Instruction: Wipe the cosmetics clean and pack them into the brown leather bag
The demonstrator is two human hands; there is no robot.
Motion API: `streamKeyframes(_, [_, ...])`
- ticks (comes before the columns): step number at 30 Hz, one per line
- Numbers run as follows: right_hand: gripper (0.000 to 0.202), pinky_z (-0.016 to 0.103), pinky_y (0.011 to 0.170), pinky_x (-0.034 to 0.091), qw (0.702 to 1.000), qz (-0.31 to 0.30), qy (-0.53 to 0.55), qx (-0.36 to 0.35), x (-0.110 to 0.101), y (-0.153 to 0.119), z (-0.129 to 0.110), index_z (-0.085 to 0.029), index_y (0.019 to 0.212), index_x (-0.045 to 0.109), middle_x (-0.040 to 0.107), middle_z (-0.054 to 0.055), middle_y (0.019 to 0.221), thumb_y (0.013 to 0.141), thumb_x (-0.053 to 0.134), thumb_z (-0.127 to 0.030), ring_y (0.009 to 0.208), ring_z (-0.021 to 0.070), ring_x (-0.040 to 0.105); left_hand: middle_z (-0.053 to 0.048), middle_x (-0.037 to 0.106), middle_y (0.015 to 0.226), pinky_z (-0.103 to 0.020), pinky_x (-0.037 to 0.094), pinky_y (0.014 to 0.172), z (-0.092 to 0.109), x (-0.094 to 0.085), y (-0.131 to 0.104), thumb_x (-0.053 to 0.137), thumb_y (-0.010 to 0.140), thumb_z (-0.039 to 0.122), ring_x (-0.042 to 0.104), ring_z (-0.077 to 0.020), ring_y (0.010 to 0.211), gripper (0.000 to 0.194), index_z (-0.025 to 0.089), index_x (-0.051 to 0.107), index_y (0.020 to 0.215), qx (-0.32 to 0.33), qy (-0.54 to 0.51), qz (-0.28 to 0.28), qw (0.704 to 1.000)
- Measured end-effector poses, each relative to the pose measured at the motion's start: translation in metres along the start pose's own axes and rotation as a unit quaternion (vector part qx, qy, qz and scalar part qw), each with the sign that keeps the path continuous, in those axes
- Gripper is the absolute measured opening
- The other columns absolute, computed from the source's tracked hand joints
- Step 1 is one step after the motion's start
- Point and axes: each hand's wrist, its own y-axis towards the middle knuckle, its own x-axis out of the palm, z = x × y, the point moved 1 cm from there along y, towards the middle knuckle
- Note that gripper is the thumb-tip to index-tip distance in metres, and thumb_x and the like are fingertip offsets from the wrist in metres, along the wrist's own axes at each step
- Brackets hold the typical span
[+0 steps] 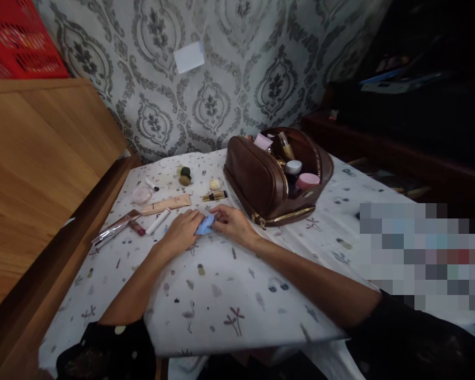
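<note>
Left hand (185,230) and right hand (234,225) share a near-closed grip on a blue item (205,225), seemingly cloth, over the worktop (217,322), likely for steadiness; the bag (255,171) gapes at their two o'clock, within reach.

A small, light-blue, cloth-like piece (205,225) is sitting crumpled between the left hand (183,230) and right hand (234,225).

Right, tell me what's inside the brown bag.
In the brown bag, a pink lid, a white lid, a gold-ended tube and a pale pink item show; whatever lies beneath them is hidden.
</note>
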Motion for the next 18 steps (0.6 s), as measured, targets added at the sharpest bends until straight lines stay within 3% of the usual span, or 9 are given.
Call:
streamKeyframes(5, [0.018, 0.025, 0.06, 0.048, 0.999, -0.018, -0.033, -0.005, -0.002, 0.0, -0.004, -0.016, 0.097, 0.064, 0.063, -0.001, 0.07, 0.081, 0.058, -0.02, 0.058, 0.0126, 0.06, -0.011, 0.063, 0.11, -0.041, 0.046, 0.089, -0.002, 0.009, 0.001, 0.057, 0.091, 0.024, 0.058, -0.0297, 0.108, 0.02, 0.018, 0.055, 0.11, -0.003, 0.054, 0.004, 0.999])
streamKeyframes(9, [0.013, 0.025, 0.057, 0.044, 0.998, -0.036, -0.057, -0.01, -0.004, 0.0, -0.007, -0.017, 0.079, 0.064, 0.061, -0.002, 0.063, 0.084, 0.057, -0.027, 0.053, 0.012, 0.057, -0.011, 0.065, 0.107, -0.038, 0.047, 0.085, -0.003, 0.009, 0.0, 0.057, 0.092, 0.028, 0.061, -0.0291, 0.105, 0.017, 0.019, 0.055, 0.106, -0.026, 0.051, 0.008, 0.998])
streamKeyframes(14, [0.027, 0.026, 0.052, 0.043, 0.998, -0.055, 0.037, 0.0, -0.003, 0.0, -0.008, -0.018, 0.071, 0.063, 0.061, -0.002, 0.064, 0.079, 0.067, -0.043, 0.049, 0.0106, 0.052, -0.008, 0.069, 0.099, -0.032, 0.044, 0.075, -0.005, -0.001, -0.003, 0.054, 0.093, 0.034, 0.065, -0.0266, 0.095, 0.015, 0.02, 0.058, 0.092, -0.043, -0.029, 0.014, 0.999])
streamKeyframes(18, [0.033, 0.024, 0.05, 0.041, 0.994, -0.052, 0.098, 0.011, -0.002, 0.0, -0.01, -0.018, 0.079, 0.066, 0.062, -0.002, 0.063, 0.072, 0.074, -0.049, 0.052, 0.0108, 0.053, -0.003, 0.068, 0.084, -0.028, 0.038, 0.064, -0.016, -0.01, -0.006, 0.059, 0.084, 0.034, 0.063, -0.0229, 0.078, 0.013, 0.021, 0.059, 0.082, -0.052, -0.116, -0.018, 0.992])
